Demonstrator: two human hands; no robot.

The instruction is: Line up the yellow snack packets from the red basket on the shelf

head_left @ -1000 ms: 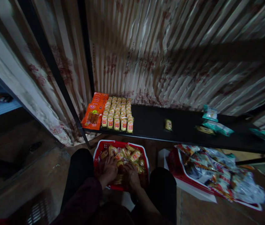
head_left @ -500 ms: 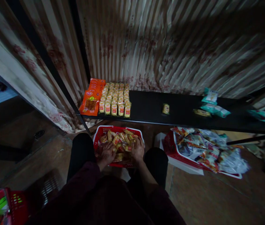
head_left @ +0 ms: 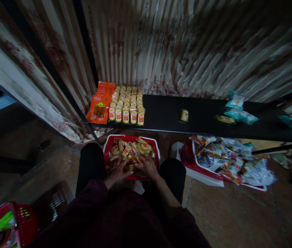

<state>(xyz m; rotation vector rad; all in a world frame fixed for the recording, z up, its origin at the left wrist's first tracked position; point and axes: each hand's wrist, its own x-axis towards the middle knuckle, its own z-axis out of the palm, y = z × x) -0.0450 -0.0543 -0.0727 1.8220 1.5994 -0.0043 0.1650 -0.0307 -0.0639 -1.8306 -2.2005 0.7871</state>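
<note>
A red basket (head_left: 158,151) with a white rim stands between my knees, full of small yellow wrapped snack packets (head_left: 127,150). My left hand (head_left: 117,171) is at the basket's near left, its thumb and fingers around one end of a short row of packets. From the right, my right hand (head_left: 148,167) reaches in with bent fingers on the same row. Parts of the fingertips and the row are hidden. On the shelf beyond, matching packets (head_left: 126,115) stand in tidy rows beside orange snack bags (head_left: 100,106).
The black shelf (head_left: 161,113) also bears a lone yellow packet (head_left: 184,115) and several teal packets (head_left: 241,116). Below it on the right, a red basket (head_left: 188,155) holds plastic-wrapped bags. Another red basket (head_left: 27,220) sits at lower left. A dark post (head_left: 58,79) rises at left.
My right hand has moved left and inward from the basket's right side onto the packets. My hands are closer together around the row. The view has shifted slightly.
</note>
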